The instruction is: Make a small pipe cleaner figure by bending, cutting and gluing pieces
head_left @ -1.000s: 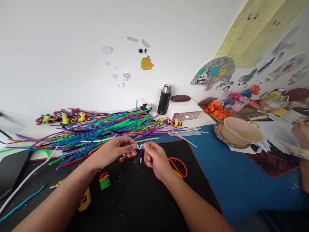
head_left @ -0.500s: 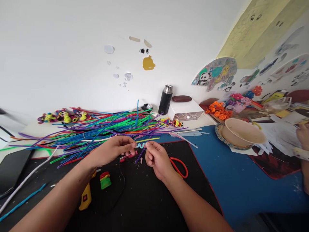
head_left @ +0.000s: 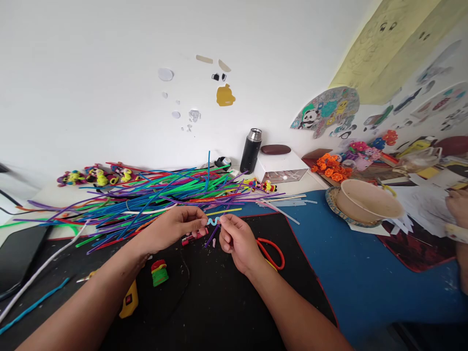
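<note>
1. Your left hand (head_left: 183,223) has thumb and fingertips pinched narrow on one end of a short light-blue wavy piece (head_left: 213,222).
2. Your right hand (head_left: 239,242) pinches the other end of it, its remaining fingers curled in toward the palm.
3. The wavy piece sits in the small gap between your two hands, raised above the far part of the black mat (head_left: 223,302).
4. Just beyond your hands, a heap of coloured fuzzy stems (head_left: 161,195) spreads to the left, mostly blue, green and purple.
5. Near your right wrist lies a red loop (head_left: 282,258), with a bit of yellow partly hidden by your arm.
6. On the mat, a small green, red and yellow piece (head_left: 160,274) rests to the right of your left forearm; a yellow tool (head_left: 129,300) is partly covered by that forearm.
7. At the right, a bowl (head_left: 349,204) stands on the blue-topped table (head_left: 351,273), and another person's hand (head_left: 458,207) is over papers (head_left: 420,197).
</note>
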A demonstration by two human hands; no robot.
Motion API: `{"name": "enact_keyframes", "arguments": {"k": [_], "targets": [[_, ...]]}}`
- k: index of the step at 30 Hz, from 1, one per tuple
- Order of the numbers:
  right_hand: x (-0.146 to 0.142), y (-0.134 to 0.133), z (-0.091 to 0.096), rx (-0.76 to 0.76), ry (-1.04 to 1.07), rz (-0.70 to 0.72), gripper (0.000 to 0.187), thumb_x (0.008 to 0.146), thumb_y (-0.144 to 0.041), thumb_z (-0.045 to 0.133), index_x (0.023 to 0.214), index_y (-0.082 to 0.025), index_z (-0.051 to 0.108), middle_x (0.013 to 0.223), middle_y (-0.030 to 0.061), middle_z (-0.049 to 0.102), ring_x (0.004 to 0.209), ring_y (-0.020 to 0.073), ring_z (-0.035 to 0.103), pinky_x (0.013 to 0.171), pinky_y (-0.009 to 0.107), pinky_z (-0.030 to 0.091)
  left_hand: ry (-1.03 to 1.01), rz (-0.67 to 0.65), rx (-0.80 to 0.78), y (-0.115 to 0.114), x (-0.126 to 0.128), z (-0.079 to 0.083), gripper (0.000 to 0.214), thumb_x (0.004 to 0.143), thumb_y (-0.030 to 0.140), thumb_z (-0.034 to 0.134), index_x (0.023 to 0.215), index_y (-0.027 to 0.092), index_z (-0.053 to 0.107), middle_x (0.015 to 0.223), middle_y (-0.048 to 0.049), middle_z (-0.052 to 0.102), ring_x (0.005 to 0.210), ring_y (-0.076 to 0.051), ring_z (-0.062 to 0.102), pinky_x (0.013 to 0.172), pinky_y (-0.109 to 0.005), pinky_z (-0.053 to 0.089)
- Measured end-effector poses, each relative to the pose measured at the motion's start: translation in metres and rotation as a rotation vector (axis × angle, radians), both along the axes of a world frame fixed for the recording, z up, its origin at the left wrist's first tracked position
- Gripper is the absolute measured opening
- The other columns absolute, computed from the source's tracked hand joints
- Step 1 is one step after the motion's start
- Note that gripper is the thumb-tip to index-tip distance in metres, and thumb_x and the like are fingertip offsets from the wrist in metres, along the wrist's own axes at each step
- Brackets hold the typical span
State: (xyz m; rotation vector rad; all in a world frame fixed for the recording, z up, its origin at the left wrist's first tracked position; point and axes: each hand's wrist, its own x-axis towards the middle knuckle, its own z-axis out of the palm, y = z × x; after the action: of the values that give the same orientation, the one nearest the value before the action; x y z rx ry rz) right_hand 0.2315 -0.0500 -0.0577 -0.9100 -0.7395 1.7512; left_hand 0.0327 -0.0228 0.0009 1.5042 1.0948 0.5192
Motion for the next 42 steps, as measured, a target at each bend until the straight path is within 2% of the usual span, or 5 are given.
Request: {"name": "enact_keyframes", "arguments": {"k": [9, 17, 27, 35, 42], "targets": [[-0.0002, -0.0001, -0.0011, -0.006, -0.002, 0.002, 0.042, 0.077, -0.053, 0.085, 0.083, -0.02, 0.062, 0.051, -0.0103, 0.045, 0.038, 0.0061, 0.038, 0.04, 0.022, 0.018, -0.037, -0.01, -0.062, -0.0002, 0.0007, -0.0041, 0.048, 0.081, 0.064, 0.077, 0.096, 0.02, 0.069, 0.086, -0.0028, 0.072, 0.074, -0.019, 0.064, 0.065, -0.029, 0.048], [0.0002, -0.0014, 0.0009, -0.002, -0.011, 0.021, 0.042, 0.078, -0.054, 0.085, 0.084, -0.019, 0.063, 0.051, -0.0101, 0.045, 0.039, 0.0062, 0.038, 0.04, 0.022, 0.018, -0.052, 0.005, -0.037, -0.0004, 0.003, -0.0098, 0.047, 0.083, 0.064, 0.077, 0.093, 0.018, 0.069, 0.082, -0.0036, 0.072, 0.072, -0.017, 0.061, 0.065, -0.028, 0.048], [0.0005, -0.0006, -0.0001, 0.001, -0.004, 0.023, 0.045, 0.081, -0.06, 0.08, 0.082, -0.018, 0.065, 0.052, -0.0089, 0.045, 0.039, 0.0063, 0.038, 0.041, 0.022, 0.019, -0.033, 0.033, -0.017, -0.0008, 0.0045, -0.0016, 0.048, 0.082, 0.067, 0.074, 0.088, 0.019, 0.07, 0.081, -0.0035, 0.073, 0.07, -0.019, 0.062, 0.065, -0.029, 0.05], [-0.0003, -0.0013, -0.0004, 0.006, -0.006, 0.031, 0.043, 0.079, -0.056, 0.084, 0.089, -0.017, 0.07, 0.052, -0.0098, 0.044, 0.039, 0.0056, 0.037, 0.04, 0.022, 0.018, -0.028, 0.027, -0.001, -0.0001, 0.0027, -0.0049, 0.045, 0.087, 0.064, 0.071, 0.091, 0.02, 0.07, 0.082, -0.0039, 0.074, 0.072, -0.019, 0.063, 0.068, -0.03, 0.05], [-0.0002, -0.0018, -0.0009, 0.009, 0.016, 0.043, 0.041, 0.077, -0.053, 0.087, 0.086, -0.018, 0.068, 0.052, -0.0099, 0.045, 0.039, 0.0054, 0.038, 0.04, 0.022, 0.017, -0.062, 0.024, -0.043, -0.0003, 0.0031, -0.0057, 0.041, 0.085, 0.059, 0.077, 0.091, 0.018, 0.07, 0.082, -0.0029, 0.073, 0.072, -0.018, 0.061, 0.067, -0.029, 0.049]]}}
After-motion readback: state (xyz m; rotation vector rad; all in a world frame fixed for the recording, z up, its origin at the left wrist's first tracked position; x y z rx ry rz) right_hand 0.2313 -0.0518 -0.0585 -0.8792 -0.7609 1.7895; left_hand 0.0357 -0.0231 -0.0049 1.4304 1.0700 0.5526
